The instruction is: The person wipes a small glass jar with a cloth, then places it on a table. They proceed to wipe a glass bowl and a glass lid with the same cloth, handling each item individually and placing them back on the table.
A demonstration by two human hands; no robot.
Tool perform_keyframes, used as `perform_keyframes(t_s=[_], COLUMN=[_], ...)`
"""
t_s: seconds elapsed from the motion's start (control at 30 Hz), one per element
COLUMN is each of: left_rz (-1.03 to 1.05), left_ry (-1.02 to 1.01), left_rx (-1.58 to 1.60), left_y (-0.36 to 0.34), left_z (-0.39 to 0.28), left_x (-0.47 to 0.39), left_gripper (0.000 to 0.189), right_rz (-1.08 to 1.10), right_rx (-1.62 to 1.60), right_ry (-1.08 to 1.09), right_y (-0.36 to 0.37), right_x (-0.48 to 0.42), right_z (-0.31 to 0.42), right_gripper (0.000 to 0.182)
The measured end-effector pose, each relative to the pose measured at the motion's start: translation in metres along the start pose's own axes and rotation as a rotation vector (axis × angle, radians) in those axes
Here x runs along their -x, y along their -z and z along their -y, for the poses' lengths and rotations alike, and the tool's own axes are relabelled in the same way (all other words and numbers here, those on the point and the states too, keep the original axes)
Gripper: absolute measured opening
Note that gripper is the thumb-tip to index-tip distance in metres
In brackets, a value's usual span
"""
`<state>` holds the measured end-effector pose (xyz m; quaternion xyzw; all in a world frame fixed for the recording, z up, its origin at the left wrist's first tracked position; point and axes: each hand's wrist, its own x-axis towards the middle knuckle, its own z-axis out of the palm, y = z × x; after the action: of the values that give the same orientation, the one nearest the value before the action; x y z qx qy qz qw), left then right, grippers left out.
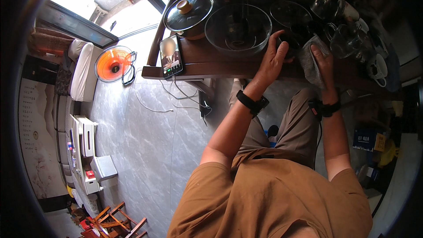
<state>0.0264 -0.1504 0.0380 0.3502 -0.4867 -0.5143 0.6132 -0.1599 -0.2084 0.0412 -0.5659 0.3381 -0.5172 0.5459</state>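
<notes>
My left hand (273, 58) is curled at the table's front edge around what looks like a dark, round vessel (289, 42); its outline is hard to make out. My right hand (324, 64) holds a grey cloth (310, 61) just to the right, its thumb over the cloth. A large clear glass bowl (238, 49) stands left of my left hand. Behind the hands lies a round glass lid (290, 12). Farther left is a pot's glass lid with a wooden knob (184, 6). Glass jugs or cups (343, 41) and a white mug (377, 67) crowd the right side.
A phone (171, 56) with a cable lies at the left end of the dark wooden table (198, 67). An orange fan (115, 64), white furniture (86, 138) and wooden stools (115, 221) are on the left. Cables (155, 109) trail over the floor. Boxes (368, 140) stand lower right.
</notes>
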Motion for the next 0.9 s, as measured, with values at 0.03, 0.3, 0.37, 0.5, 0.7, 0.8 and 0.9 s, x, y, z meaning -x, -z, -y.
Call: perform_keyframes(t_s=[0.03, 0.3, 0.37, 0.5, 0.7, 0.8, 0.9], left_rz=[0.008, 0.013, -0.002, -0.049, -0.059, -0.058, -0.075], left_ry=[0.005, 0.011, -0.041, -0.049, -0.082, -0.151, -0.169], left_rx=[0.001, 0.024, -0.125, -0.043, -0.057, -0.126, -0.136], left_y=[0.001, 0.001, 0.003, -0.005, -0.006, -0.005, -0.007], left_z=[0.001, -0.003, -0.005, -0.011, -0.008, -0.006, -0.005], left_x=[0.000, 0.001, 0.002, 0.002, 0.003, 0.002, 0.003], left_gripper=[0.053, 0.061, 0.063, 0.067, 0.066, 0.065, 0.065], right_rz=[0.006, -0.163, -0.199, 0.042, 0.297, 0.273, 0.241], right_rx=[0.027, 0.482, 0.774, 1.111, 1.095, 1.064, 1.081], right_ry=[0.031, 0.513, 0.758, 0.673, 0.489, 0.512, 0.515], right_y=[-0.002, 0.014, 0.010, 0.000, -0.020, -0.014, 0.003], right_x=[0.001, 0.015, 0.015, 0.031, 0.048, 0.048, 0.045], right_z=[0.001, 0.031, 0.050, 0.051, 0.028, 0.020, 0.016], right_gripper=[0.021, 0.012, 0.013, 0.035, 0.039, 0.037, 0.034])
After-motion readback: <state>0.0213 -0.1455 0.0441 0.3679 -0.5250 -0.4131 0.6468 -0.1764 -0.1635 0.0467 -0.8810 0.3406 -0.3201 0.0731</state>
